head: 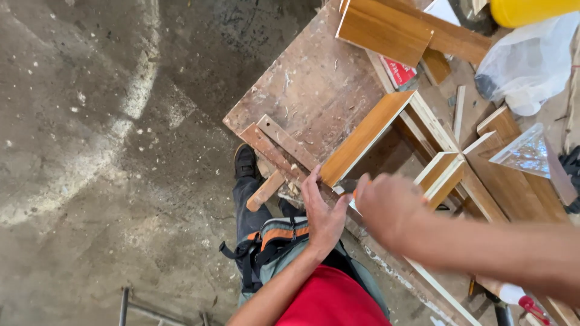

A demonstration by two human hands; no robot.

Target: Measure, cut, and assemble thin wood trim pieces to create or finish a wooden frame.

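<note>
brown laminated board, pale-edged, tilted; left hand open against it, right hand blurred, grip unclear.

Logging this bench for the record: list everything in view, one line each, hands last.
workbench: one, worn brown, centre
wooden frame: one, tan panels with pale edges, on the bench
upright panel: one, tan, near end of frame
loose battens: two, reddish brown, bench's near corner
plastic bag: one, clear white, top right
yellow container: one, top right edge
glass piece: one, clear, right
concrete floor: grey, dusty, left
tool pouch: one, grey and orange, at waist
left hand: open, against the panel's end
right hand: blurred, grips an orange-handled tool
</note>
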